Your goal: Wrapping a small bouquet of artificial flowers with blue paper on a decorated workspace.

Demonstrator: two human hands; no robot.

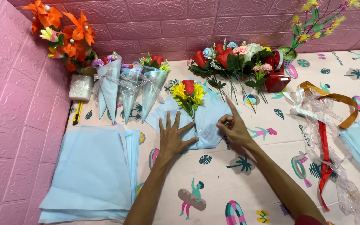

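Small flower bunch [188, 95] lay on pale blue wrapping sheet [210, 125], mid-bench [246, 196], stems pointing toward person, long axis near-far. Left hand [172, 137] flat, fingers spread, pressed sheet just left of stems. Right hand [233, 127] just right, grip seemingly pinched sheet edge, index raised. Both equally near. Finished cones [126, 89] left, loose flowers [234, 58] behind, ribbons [326, 137] right; nothing blocked.
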